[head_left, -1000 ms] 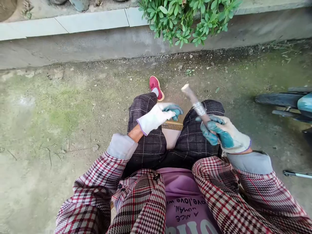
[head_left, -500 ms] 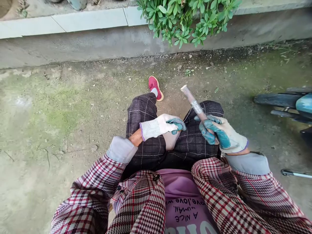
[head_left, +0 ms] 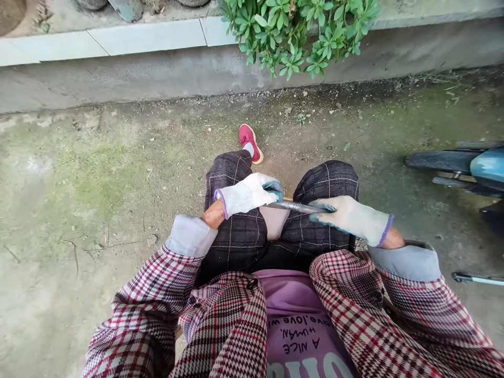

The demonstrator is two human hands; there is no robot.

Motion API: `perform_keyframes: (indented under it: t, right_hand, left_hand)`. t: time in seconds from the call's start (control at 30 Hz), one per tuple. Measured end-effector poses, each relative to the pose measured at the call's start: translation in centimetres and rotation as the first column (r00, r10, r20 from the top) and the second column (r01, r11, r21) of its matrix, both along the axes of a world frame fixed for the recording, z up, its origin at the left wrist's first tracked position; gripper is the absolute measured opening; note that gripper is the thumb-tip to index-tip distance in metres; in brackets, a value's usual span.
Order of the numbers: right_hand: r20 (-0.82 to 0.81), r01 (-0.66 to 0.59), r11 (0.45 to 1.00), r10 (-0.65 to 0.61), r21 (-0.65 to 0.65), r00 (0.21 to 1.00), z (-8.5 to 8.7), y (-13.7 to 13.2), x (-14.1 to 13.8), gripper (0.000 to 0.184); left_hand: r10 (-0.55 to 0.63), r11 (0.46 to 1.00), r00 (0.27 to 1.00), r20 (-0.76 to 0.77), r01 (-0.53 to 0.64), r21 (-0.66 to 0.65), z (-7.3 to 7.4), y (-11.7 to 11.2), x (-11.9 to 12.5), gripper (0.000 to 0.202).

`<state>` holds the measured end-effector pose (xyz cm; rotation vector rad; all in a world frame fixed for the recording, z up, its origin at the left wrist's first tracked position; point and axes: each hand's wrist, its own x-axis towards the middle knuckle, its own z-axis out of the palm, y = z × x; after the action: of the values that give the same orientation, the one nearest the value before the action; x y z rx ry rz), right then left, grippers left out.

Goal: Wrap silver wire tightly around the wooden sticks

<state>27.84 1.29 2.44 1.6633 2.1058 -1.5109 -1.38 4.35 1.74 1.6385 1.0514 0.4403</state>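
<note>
A wooden stick (head_left: 307,208) with thin silvery wire (head_left: 289,205) wound round it lies nearly level across my lap. My right hand (head_left: 348,216), in a white glove with a blue-green palm, is closed around the stick's right part. My left hand (head_left: 252,193), gloved alike, is closed at its other end, the fingers curled down and largely hidden. In the earlier frame a strand of wire runs from the stick to that hand; now the strand cannot be made out. A small yellowish piece (head_left: 288,199) shows beside the left fingertips; its kind is unclear.
Bare, partly mossy ground (head_left: 94,178) surrounds my legs. Ahead runs a low concrete wall (head_left: 157,73) with a leafy green bush (head_left: 299,37) hanging over it. To the right stand a dark wheel (head_left: 437,159) with a blue part and a thin rod (head_left: 478,279).
The stick has swung from pointing up and away to lying nearly level, its far end now at my left hand. My right hand has turned back-up, and my left has shifted slightly left.
</note>
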Motion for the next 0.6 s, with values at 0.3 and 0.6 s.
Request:
perform_keyframes:
  t: [0.3, 0.6]
  right_hand:
    - [-0.307, 0.536, 0.797, -0.602, -0.278, 0.737, 1.1, -0.7, -1.4, 0.047]
    - [-0.492, 0.294, 0.797, -0.569, -0.528, 0.659, 1.6, -0.9, -0.4, 0.045]
  left_hand:
    - [0.122, 0.971, 0.970, 0.212, -0.073, -0.226, -1.2, -0.9, 2.0, 0.024]
    - [0.153, 0.978, 0.981, 0.115, -0.134, -0.159, -3.9, 0.3, 1.4, 0.014]
